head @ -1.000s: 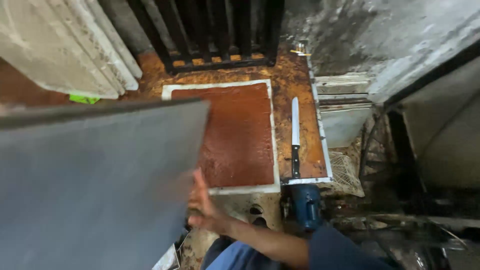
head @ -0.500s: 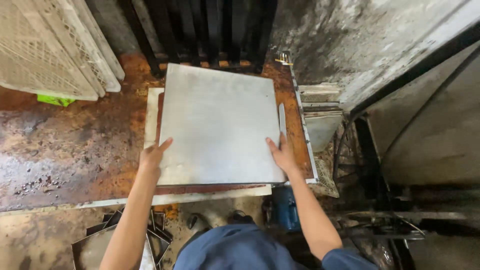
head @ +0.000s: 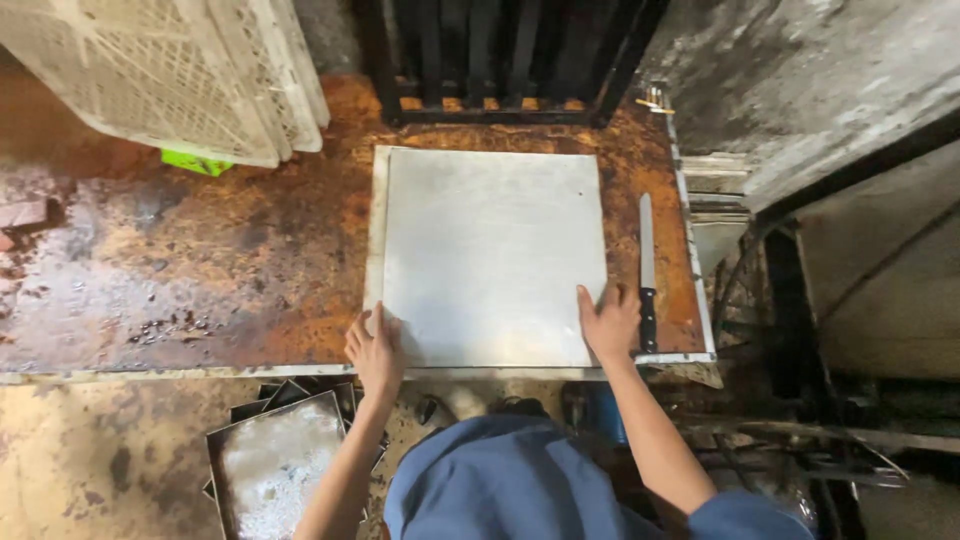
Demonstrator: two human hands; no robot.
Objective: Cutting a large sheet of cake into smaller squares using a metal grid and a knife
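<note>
Metal sheet: a square, pale grey sheet lying flat on the rusty table, right of the table's middle, its near edge close to the table's near edge; a paler board shows under it along the left and near sides.

Left hand: flat at the sheet's near left corner, fingers spread and laid open over the edge, pressing rather than gripping (nothing is closed in the hand).

Right hand: flat on the near right corner of the sheet, fingers loosely spread and open, holding nothing.

Knife: just right of the sheet, lying along its right edge, black handle near, blade pointing far; the right hand is just beside the handle, and I cannot tell whether they touch.

Crates: white lattice plastic crates leaning at the far left of the table, a small green object at their foot.

Black rack: dark upright bars at the far edge, beyond the sheet.

Trays: stacked metal trays below the table's near edge, left of the person, the top one holding something whitish.

Clothing: blue, seen from above.
</note>
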